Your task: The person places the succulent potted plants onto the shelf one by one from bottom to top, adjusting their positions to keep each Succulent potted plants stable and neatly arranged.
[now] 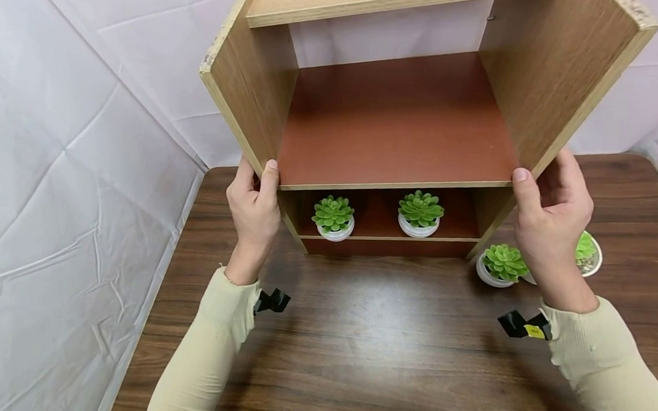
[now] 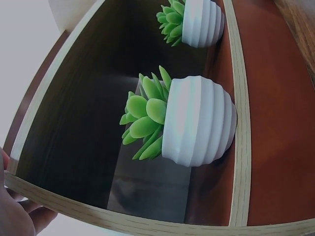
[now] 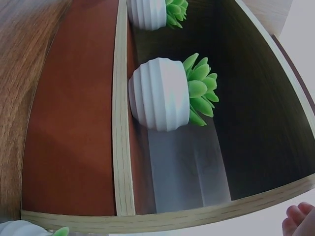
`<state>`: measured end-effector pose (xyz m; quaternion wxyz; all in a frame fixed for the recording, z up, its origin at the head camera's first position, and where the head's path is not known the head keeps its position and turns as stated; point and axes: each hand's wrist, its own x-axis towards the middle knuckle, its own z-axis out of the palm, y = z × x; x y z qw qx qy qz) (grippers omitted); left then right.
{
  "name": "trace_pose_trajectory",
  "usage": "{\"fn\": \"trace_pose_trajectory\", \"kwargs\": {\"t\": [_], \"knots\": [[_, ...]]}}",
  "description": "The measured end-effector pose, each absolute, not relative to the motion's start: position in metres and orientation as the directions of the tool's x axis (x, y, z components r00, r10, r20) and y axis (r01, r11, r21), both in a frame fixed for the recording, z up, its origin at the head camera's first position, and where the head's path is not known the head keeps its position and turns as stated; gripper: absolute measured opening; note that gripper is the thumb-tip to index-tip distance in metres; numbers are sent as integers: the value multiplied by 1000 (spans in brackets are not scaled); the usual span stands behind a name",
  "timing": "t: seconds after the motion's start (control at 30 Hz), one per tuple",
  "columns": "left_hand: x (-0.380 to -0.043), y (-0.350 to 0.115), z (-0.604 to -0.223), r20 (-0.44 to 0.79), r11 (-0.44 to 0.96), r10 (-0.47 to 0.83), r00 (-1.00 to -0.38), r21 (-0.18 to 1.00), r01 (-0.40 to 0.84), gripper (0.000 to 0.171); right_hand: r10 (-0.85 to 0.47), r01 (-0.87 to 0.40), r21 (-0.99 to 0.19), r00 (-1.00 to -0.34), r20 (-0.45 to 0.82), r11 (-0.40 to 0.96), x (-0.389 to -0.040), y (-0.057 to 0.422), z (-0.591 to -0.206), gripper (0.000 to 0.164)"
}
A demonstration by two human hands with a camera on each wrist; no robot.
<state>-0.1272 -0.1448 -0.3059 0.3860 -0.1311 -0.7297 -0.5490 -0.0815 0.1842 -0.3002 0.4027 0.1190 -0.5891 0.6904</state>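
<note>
A wooden shelf unit (image 1: 399, 123) with reddish-brown boards stands on the table. My left hand (image 1: 254, 205) grips its left side panel, thumb on the front edge by the middle board. On the other side my right hand (image 1: 555, 209) grips the right panel in the same way, its thumb at the board's right end. Two succulents in white ribbed pots sit on the lower shelf: a left succulent (image 2: 197, 120) and a right succulent (image 3: 160, 93). Only a few fingers (image 2: 42, 216) of the left hand show in the left wrist view.
Another potted succulent (image 1: 500, 265) stands on the dark wooden table (image 1: 377, 355) beside the unit's right foot. A further potted plant (image 1: 587, 250) is partly hidden behind my right hand. White sheeting (image 1: 76, 188) hangs at the left and behind.
</note>
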Motion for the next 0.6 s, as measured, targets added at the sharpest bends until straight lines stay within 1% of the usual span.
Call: {"fn": "trace_pose_trajectory", "kwargs": {"t": [0.13, 0.27, 0.4, 0.6], "knots": [[-125, -143, -303, 702, 362, -231, -673, 705, 610, 15, 406, -697, -717, -649, 644, 22, -79, 185, -299, 45], [-126, -144, -305, 705, 353, -228, -672, 703, 618, 17, 402, -699, -715, -647, 648, 28, -76, 186, -298, 47], [-127, -145, -307, 707, 356, -231, -669, 701, 618, 19, 404, -705, -709, -644, 650, 16, -75, 187, -299, 46], [-127, -146, -308, 708, 360, -232, -667, 700, 617, 20, 406, -707, -706, -634, 658, 40, -74, 192, -303, 45]]}}
